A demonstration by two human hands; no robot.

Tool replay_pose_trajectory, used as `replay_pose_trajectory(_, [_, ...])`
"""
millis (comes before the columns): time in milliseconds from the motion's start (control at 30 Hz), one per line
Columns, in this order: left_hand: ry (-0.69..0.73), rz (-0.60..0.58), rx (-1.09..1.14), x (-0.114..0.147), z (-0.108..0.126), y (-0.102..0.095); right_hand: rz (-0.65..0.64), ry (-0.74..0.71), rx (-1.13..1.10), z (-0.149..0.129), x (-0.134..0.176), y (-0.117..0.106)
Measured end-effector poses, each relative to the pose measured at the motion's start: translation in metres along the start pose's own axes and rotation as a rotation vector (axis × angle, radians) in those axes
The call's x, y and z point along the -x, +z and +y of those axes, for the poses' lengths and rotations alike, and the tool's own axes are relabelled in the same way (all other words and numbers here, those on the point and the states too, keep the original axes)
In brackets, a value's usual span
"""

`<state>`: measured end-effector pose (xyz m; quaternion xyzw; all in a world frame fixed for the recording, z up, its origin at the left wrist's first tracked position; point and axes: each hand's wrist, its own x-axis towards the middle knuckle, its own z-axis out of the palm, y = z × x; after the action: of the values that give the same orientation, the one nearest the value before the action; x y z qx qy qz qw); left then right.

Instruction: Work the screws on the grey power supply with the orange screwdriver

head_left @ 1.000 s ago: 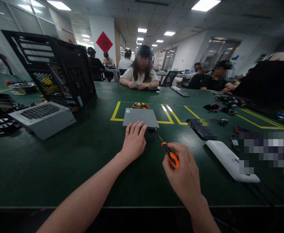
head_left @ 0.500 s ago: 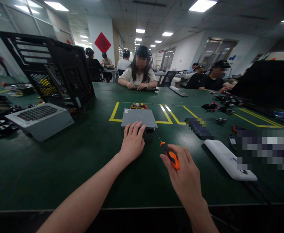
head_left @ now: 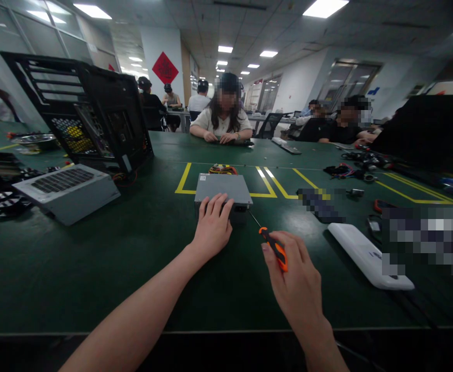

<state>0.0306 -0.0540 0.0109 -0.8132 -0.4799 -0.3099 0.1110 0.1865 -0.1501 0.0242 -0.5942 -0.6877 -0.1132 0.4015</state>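
Observation:
A grey metal computer power supply [head_left: 226,187] sits on the green table in front of me, a bundle of coloured cables [head_left: 222,169] at its far side. My left hand [head_left: 213,225] holds it, fingers curled over its top and near edge, partly covering the near face. My right hand [head_left: 294,263] grips the orange and black handle of a screwdriver [head_left: 275,248] between thumb and fingers. Its thin shaft slants up and left, with the tip at the near right corner of the power supply. Whether it sits in a screw is too small to tell.
At the left stand a second power supply [head_left: 67,188] and a black computer case [head_left: 94,113]. A white oblong device [head_left: 369,256] lies to the right, beside a pixelated dark object [head_left: 321,205]. Yellow tape [head_left: 183,178] marks the table. Across it sits a person [head_left: 222,121].
My right thumb and fingers have shifted a little around the screwdriver handle, which now looks turned. The left hand and the power supply stay in place; the view has moved slightly.

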Motion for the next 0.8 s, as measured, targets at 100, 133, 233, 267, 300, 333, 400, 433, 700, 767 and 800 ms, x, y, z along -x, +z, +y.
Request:
replay_pose_trajectory(100, [0.001, 0.0, 0.002, -0.0004, 0.0002, 0.0002, 0.036, 0.051, -0.016, 0.0006, 0.0008, 0.0004])
replay_pose_trajectory(133, [0.0, 0.0, 0.0, -0.0005, 0.0003, 0.0004, 0.042, 0.023, -0.019, 0.0004, 0.0011, 0.0006])
replay_pose_trajectory(233, [0.002, -0.001, -0.007, -0.0007, 0.0003, 0.0014, 0.019, -0.119, -0.007, -0.0007, 0.0019, 0.0013])
replay_pose_trajectory(267, [0.002, 0.0, -0.008, -0.0007, 0.0003, 0.0018, 0.005, -0.155, -0.002, -0.001, 0.0021, 0.0016])
replay_pose_trajectory(300, [0.002, 0.0, -0.009, -0.0006, 0.0003, 0.002, 0.0, -0.177, 0.001, -0.0011, 0.0022, 0.0021])
replay_pose_trajectory(333, [0.003, -0.002, -0.01, -0.0006, 0.0003, 0.0022, 0.01, -0.178, 0.004, -0.0009, 0.0023, 0.0025])
replay_pose_trajectory(400, [0.001, -0.004, -0.011, -0.0005, 0.0003, 0.002, 0.049, -0.114, 0.0, -0.0001, 0.0022, 0.0029])
replay_pose_trajectory(433, [0.0, -0.006, -0.01, -0.0005, 0.0004, 0.0018, 0.067, -0.062, -0.007, 0.0003, 0.0021, 0.0029])
replay_pose_trajectory(700, [-0.001, -0.002, -0.01, -0.0008, 0.0015, 0.0004, -0.027, -0.126, -0.03, -0.0003, 0.0036, 0.0021])
replay_pose_trajectory(767, [-0.001, -0.002, -0.012, -0.0007, 0.0016, 0.0008, -0.015, -0.147, -0.029, 0.0003, 0.0031, 0.0032])
replay_pose_trajectory(800, [-0.001, -0.002, -0.012, -0.0007, 0.0016, 0.0009, -0.001, -0.124, -0.043, 0.0009, 0.0027, 0.0036])
